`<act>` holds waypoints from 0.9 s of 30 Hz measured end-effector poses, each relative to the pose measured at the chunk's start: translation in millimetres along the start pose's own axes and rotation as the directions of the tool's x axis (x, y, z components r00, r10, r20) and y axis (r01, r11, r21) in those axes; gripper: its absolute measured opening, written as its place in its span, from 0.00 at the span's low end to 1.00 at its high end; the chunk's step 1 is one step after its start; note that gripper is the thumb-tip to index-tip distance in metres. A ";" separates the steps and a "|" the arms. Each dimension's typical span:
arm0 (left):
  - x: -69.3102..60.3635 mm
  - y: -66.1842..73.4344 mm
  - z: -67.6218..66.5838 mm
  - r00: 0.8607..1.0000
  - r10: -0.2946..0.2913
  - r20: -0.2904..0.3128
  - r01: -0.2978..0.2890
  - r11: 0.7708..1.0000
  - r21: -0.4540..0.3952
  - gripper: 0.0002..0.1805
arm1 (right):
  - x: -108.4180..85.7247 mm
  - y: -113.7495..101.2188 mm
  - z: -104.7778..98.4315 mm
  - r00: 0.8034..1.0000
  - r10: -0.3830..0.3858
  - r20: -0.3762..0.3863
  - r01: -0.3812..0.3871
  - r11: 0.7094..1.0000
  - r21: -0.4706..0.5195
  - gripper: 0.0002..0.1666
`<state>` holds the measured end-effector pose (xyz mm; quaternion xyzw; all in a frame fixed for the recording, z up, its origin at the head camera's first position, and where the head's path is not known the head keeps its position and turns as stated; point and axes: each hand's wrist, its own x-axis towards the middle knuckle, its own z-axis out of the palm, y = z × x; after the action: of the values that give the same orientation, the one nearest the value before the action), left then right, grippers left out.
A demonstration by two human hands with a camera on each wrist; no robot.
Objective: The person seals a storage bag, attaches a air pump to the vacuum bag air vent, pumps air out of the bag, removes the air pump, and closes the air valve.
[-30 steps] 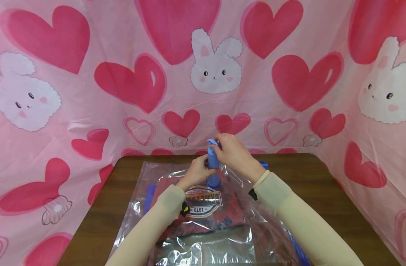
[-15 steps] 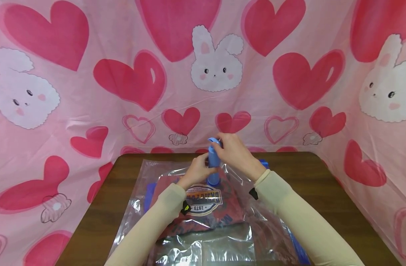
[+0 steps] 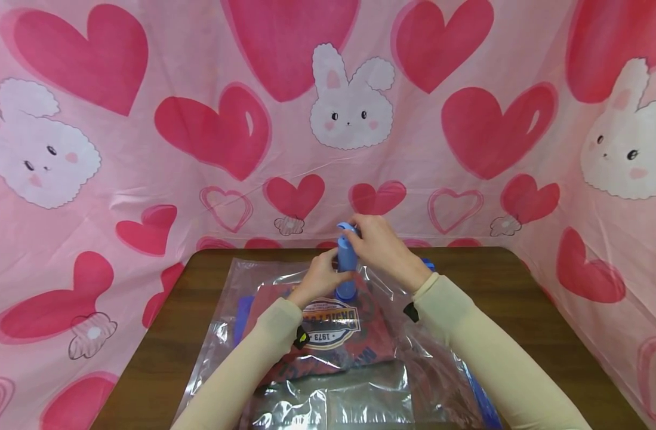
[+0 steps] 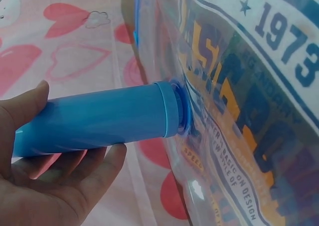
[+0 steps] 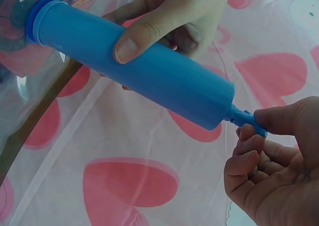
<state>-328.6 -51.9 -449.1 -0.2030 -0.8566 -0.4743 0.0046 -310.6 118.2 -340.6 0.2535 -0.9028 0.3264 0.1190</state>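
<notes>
A blue hand pump [image 3: 347, 258] stands upright on a clear plastic storage bag [image 3: 367, 407], its foot against a dark blue round valve [image 4: 185, 111]. Inside the bag lies a folded dark red garment [image 3: 373, 340] with a badge print reading 1973. My left hand [image 3: 318, 277] grips the pump's barrel, thumb on one side and fingers on the other. At the top, my right hand [image 3: 380, 246] pinches the pump handle [image 5: 243, 118] between thumb and fingers. Only a short piece of the handle's rod shows above the barrel in the right wrist view.
The bag covers much of a dark wooden table [image 3: 161, 352]. Blue strips show along the bag's sides, and a small blue piece [image 3: 428, 264] sits behind my right wrist. A pink curtain [image 3: 166, 71] with hearts and rabbits hangs close behind the table.
Both hands keep their hold on the pump, which stays on the valve. Only a slight shift of the head view shows.
</notes>
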 end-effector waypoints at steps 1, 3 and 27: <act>0.1 0.0 -0.2 1.000 -0.003 0.001 0.003 1.000 0.000 0.30 | 0.4 -0.3 -0.5 1.000 -0.001 0.003 0.001 1.000 0.000 0.14; -0.2 0.5 -0.7 1.000 -0.006 0.003 0.006 1.000 -0.001 0.30 | 1.5 -0.8 -1.8 1.000 -0.008 0.006 0.008 1.000 0.000 0.13; 0.5 -2.6 0.8 1.000 -0.007 0.009 0.007 1.000 -0.006 0.31 | 25.7 -30.0 -54.0 0.977 -0.173 -0.120 0.164 0.983 -0.085 0.09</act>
<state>-329.8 -52.3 -451.6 -0.2021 -0.8560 -0.4759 -0.0018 -313.6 123.7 -274.0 0.3032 -0.8802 0.2964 0.2130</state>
